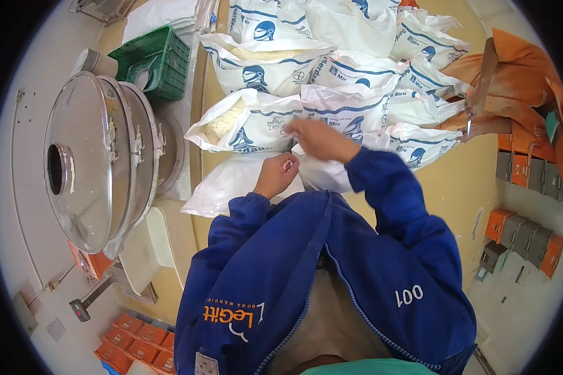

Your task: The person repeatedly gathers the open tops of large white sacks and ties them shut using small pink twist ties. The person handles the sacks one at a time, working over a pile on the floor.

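Note:
My left hand (pixel 276 177) is curled in front of my jacket, over a plain white sack (pixel 230 180). Something small and pinkish shows inside its closed fingers, too small to name. Just above and to the right, my right hand (pixel 326 140) is blurred, its fingers bent close together by the edge of an open printed sack (pixel 267 122). Whether it grips anything is unclear. That sack gapes at its left end, and pale powder or crumbs (pixel 220 123) show inside. Beneath my right forearm lies another white sack (pixel 326 176), partly hidden.
More printed sacks (pixel 258 70) lie in rows ahead. At right, a co-worker in orange (pixel 516 70) has a hand (pixel 485 129) near a shiny metal tool (pixel 469 124). A round steel machine (pixel 89 164) and a green crate (pixel 176 63) stand left. Orange and grey boxes (pixel 518 232) line the right wall.

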`<action>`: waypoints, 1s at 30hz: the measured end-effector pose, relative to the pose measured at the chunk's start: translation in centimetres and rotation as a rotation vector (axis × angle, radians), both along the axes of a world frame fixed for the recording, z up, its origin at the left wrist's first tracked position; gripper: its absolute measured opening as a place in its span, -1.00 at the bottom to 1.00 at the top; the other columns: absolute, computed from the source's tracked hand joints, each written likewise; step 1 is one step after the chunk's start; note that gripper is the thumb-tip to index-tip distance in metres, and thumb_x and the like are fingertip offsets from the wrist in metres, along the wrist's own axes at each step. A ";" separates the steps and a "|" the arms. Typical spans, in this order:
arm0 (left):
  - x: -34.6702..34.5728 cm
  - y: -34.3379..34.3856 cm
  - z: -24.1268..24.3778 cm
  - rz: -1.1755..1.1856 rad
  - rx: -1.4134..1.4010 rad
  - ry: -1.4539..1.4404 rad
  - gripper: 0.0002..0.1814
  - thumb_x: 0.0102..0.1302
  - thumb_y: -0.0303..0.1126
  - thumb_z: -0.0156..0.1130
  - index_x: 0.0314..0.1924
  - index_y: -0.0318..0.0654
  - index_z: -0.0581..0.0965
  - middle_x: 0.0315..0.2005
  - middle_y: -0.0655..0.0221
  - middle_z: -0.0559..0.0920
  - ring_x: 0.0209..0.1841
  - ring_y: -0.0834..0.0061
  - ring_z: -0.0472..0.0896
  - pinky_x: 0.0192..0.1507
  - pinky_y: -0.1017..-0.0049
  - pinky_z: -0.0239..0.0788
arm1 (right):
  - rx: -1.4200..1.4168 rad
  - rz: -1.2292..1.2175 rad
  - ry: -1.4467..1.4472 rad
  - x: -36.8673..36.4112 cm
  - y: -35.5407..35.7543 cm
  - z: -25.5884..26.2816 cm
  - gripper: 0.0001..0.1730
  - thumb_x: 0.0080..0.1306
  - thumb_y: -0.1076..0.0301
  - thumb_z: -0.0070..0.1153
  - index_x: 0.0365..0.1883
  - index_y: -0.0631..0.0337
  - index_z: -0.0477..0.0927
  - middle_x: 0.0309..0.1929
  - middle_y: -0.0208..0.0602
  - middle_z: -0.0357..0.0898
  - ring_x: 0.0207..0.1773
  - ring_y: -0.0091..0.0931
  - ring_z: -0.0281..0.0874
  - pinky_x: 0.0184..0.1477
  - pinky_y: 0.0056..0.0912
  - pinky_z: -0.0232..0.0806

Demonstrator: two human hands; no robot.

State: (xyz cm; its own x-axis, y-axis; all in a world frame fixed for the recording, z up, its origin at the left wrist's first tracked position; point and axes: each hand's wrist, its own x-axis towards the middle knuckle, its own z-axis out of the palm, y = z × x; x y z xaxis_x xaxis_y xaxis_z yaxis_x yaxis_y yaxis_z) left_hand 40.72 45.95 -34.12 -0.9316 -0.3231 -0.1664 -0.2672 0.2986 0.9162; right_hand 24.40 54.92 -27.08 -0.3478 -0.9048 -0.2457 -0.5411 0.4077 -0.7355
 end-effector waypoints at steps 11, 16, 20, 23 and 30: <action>-2.3 -1.2 -3.6 0.266 1.343 -0.086 -0.57 0.48 -0.02 -0.18 -0.26 -0.21 0.47 -0.65 0.49 0.32 -0.53 0.54 0.37 -0.39 0.47 0.25 | 0.020 -0.694 -0.564 7.7 8.3 -9.0 -0.70 0.39 0.31 -0.13 -0.14 0.27 0.61 -0.35 -0.05 0.63 -0.25 -0.27 0.62 -0.17 -0.32 0.39; -3.3 -1.5 -4.1 0.242 1.279 -0.104 -0.58 0.48 -0.03 -0.14 -0.28 -0.22 0.47 -0.64 0.47 0.34 -0.57 0.54 0.34 -0.49 0.52 0.20 | -0.054 -0.682 -0.253 7.2 9.9 -11.1 -0.67 0.35 0.26 -0.07 -0.09 0.26 0.61 -0.21 0.00 0.63 -0.16 -0.19 0.59 -0.08 -0.24 0.38; -4.4 -2.4 -5.2 0.157 0.966 -0.165 -0.71 0.46 -0.23 -0.08 -0.12 -0.29 0.49 -0.57 0.43 0.41 -0.60 0.58 0.38 -0.56 0.54 0.23 | 0.100 -0.629 -0.269 8.2 10.1 -13.1 -0.64 0.26 0.22 0.06 -0.07 0.26 0.60 -0.19 -0.02 0.63 -0.11 -0.15 0.58 -0.04 -0.18 0.38; -6.5 -3.1 -4.7 0.147 0.752 -0.210 -0.73 0.42 -0.39 -0.07 0.01 -0.31 0.49 -0.43 0.35 0.53 -0.55 0.61 0.46 -0.53 0.53 0.32 | 0.069 -0.695 -0.258 8.5 9.5 -12.9 -0.60 0.20 0.21 0.14 -0.05 0.24 0.60 -0.17 -0.03 0.61 -0.09 -0.14 0.56 -0.02 -0.17 0.37; -10.3 -3.8 -9.0 -0.546 -0.291 0.116 -0.72 0.33 -0.47 -0.02 0.00 -0.27 0.54 -0.04 0.22 0.59 -0.32 0.27 0.61 -0.19 0.37 0.44 | 0.095 -0.734 -0.182 10.4 8.4 -16.0 -0.38 0.14 0.21 0.22 0.16 0.27 0.42 -0.20 -0.05 0.59 -0.12 -0.16 0.55 -0.05 -0.19 0.37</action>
